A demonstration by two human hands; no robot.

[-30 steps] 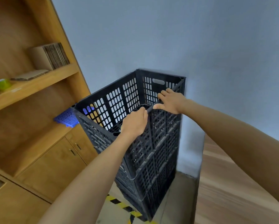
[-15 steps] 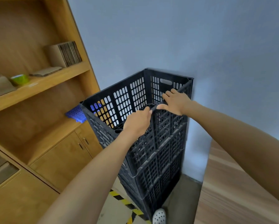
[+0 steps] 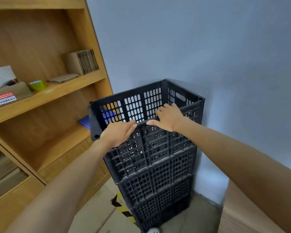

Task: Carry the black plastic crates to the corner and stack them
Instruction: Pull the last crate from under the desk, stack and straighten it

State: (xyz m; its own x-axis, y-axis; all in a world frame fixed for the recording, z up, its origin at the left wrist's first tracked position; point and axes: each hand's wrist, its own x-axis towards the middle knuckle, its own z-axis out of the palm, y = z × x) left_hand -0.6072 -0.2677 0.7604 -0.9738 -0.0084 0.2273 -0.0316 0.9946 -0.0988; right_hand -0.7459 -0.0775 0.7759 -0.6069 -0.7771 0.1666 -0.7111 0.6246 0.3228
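Along the left of the frame stands a tall wooden shelf unit [image 3: 45,96]; on its upper shelf, from the left edge inward, sit a white box [image 3: 0,76], a brown cardboard carton with red and blue labels [image 3: 8,96], a small green cup [image 3: 37,85] and a bundle of upright corrugated cardboard sheets [image 3: 81,62]. On the lower shelf a blue perforated plastic piece [image 3: 85,121] peeks out beside the crates.

In the centre, the stack of black perforated plastic crates [image 3: 158,174] stands in the corner between the shelf unit and the grey-blue wall [image 3: 208,47], nested one in another, its long axis vertical. The top black plastic crate [image 3: 133,106] has its long rim running from lower left to upper right, directly ahead of both arms.

The left hand [image 3: 118,134] lies over the near rim, fingers fairly straight, pressing rather than clasping. Just right of it, the right hand [image 3: 169,118] has its fingers hooked over the same rim, thumb on the outer face. Both are on the crate; the left sits nearer the near-left corner, so any squaring-up push would likely run toward the wall at upper right.

Yellow-and-black floor tape [image 3: 123,207] shows at the stack's foot.
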